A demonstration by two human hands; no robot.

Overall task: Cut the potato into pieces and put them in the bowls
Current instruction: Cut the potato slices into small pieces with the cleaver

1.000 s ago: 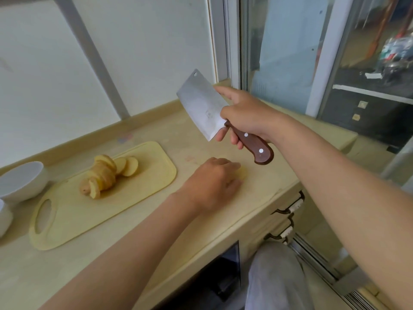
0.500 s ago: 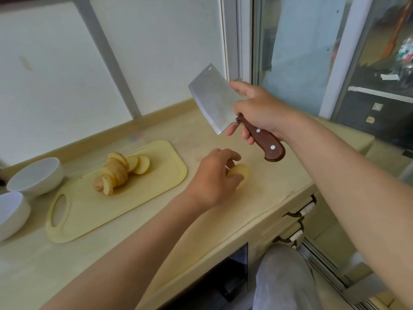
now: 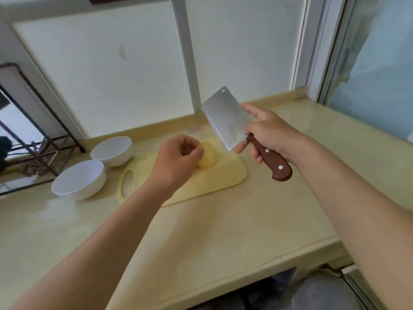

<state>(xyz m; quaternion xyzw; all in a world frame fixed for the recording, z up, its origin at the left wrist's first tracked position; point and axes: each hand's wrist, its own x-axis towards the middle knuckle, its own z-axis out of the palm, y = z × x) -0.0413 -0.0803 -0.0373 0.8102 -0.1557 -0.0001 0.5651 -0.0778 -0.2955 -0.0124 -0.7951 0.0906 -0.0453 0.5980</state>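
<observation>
Two grips: left hand [image 3: 176, 162] pinches potato piece [image 3: 206, 158] over board [image 3: 212, 184], right hand [image 3: 270, 133] clasps cleaver [image 3: 225, 119] above its edge.

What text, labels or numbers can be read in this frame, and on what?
No readable text anywhere.
cleaver: no stamp legible on the blade, which is blurred.
coloured mark on the counter's back edge: too blurred to read.
near bowl, far bowl, cutting board: no print visible.
</observation>
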